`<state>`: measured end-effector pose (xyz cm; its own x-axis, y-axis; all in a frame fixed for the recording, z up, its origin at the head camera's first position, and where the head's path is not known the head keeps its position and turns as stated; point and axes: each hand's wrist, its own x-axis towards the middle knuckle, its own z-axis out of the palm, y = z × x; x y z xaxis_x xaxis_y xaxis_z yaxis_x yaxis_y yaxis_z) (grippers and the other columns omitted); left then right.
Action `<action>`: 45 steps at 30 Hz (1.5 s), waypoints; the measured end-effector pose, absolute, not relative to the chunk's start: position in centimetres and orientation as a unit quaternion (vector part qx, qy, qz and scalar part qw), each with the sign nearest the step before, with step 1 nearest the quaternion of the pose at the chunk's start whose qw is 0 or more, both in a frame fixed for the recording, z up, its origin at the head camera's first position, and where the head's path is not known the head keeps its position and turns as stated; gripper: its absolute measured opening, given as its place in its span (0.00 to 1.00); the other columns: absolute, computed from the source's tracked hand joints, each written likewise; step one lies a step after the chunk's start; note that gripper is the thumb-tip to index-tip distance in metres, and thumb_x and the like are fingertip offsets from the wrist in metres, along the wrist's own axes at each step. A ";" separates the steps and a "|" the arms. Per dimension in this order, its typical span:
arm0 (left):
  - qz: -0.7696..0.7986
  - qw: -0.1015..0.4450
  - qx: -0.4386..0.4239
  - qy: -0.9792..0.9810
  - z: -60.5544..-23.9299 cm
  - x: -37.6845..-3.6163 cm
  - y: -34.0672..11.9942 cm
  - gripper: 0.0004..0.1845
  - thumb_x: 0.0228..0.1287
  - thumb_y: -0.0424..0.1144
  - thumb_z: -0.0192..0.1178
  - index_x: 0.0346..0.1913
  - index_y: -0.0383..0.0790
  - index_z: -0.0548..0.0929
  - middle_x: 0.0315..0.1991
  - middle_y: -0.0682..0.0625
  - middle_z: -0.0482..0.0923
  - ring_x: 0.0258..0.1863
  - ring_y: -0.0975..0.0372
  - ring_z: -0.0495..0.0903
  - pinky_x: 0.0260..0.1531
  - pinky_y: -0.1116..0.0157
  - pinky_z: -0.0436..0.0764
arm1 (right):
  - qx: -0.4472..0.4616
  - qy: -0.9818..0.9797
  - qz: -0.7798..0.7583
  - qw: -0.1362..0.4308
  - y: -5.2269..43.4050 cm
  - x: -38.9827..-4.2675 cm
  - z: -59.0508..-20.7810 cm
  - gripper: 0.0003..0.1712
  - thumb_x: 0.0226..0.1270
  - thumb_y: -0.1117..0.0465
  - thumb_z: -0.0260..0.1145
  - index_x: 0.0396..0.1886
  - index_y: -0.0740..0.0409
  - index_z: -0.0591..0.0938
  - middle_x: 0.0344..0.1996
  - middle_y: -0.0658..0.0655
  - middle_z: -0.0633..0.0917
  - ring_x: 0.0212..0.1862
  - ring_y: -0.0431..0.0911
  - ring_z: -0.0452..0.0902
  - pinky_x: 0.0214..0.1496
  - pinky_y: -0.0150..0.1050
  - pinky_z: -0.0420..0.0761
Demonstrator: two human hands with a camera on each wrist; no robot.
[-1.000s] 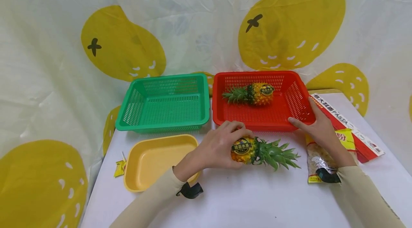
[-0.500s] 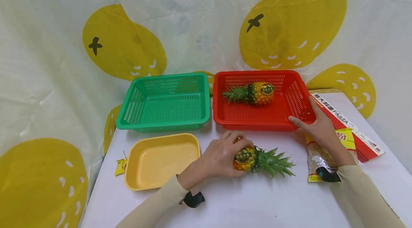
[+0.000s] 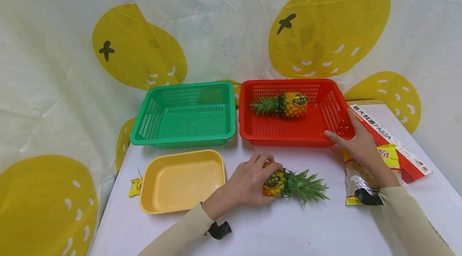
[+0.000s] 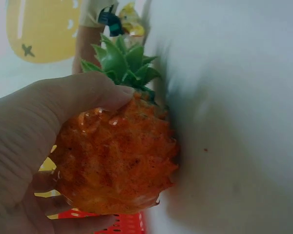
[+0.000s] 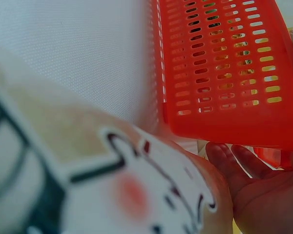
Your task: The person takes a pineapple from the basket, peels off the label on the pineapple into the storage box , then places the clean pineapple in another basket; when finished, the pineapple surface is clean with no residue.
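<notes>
A small pineapple (image 3: 285, 183) lies on its side on the white table (image 3: 288, 228), leaves pointing toward three o'clock, just at six o'clock of the red basket (image 3: 339, 127). The left hand (image 3: 249, 181) grips its fruit end, fingers curled round the body; the left wrist view shows the thumb pressed over the orange skin. The right hand (image 3: 355, 141) holds the red basket's corner at about four o'clock, thumb along the front rim. A second pineapple (image 3: 283, 104) lies inside that basket. At nine o'clock of it stands a green basket (image 3: 144, 127), with a yellow tray (image 3: 146, 192) nearer. A snack bag (image 3: 355, 185) and a pasta packet (image 3: 408, 155) lie under the right forearm.
</notes>
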<state>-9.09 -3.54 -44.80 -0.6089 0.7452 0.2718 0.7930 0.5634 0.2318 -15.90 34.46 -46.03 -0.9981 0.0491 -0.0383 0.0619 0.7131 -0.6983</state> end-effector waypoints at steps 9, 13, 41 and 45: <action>-0.172 0.094 -0.447 -0.873 -45.6 -9.1 -3.7 0.38 0.48 0.56 0.79 0.64 0.54 0.78 0.58 0.50 0.72 0.56 0.59 0.72 0.37 0.67 0.81 | 0.031 0.925 -0.377 0.008 34.4 -16.0 -46.0 0.66 0.69 0.31 0.69 0.87 0.36 0.33 0.83 0.72 0.48 0.77 0.76 0.46 0.59 0.82 0.65; -0.189 0.088 -0.448 -0.869 -46.0 -9.4 -3.8 0.39 0.47 0.56 0.80 0.64 0.55 0.78 0.59 0.50 0.71 0.57 0.59 0.71 0.41 0.67 0.80 | 0.033 0.926 -0.377 0.012 34.3 -15.8 -45.9 0.66 0.68 0.30 0.68 0.86 0.35 0.33 0.83 0.72 0.49 0.77 0.76 0.46 0.59 0.81 0.65; -0.201 0.080 -0.455 -0.864 -46.6 -9.6 -4.1 0.42 0.49 0.57 0.80 0.68 0.55 0.76 0.62 0.51 0.69 0.62 0.60 0.68 0.56 0.68 0.76 | -0.189 0.897 -0.352 -0.190 25.8 -9.2 -41.4 0.66 0.46 0.63 0.88 0.84 0.44 0.64 0.77 0.59 0.68 0.76 0.56 0.59 0.66 0.67 0.71; -0.203 0.078 -0.451 -0.866 -46.6 -9.7 -4.2 0.42 0.49 0.58 0.80 0.68 0.55 0.76 0.62 0.51 0.69 0.62 0.59 0.68 0.55 0.67 0.77 | -0.227 0.899 -0.337 -0.159 24.7 -8.4 -42.0 0.61 0.49 0.60 0.88 0.83 0.46 0.66 0.75 0.54 0.72 0.73 0.53 0.64 0.67 0.50 0.72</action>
<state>-9.66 -4.24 -46.64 -0.5810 0.7491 0.3184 0.8125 0.5108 0.2809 -8.35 24.71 -41.99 -0.8457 -0.3015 0.4403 -0.5167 0.6690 -0.5343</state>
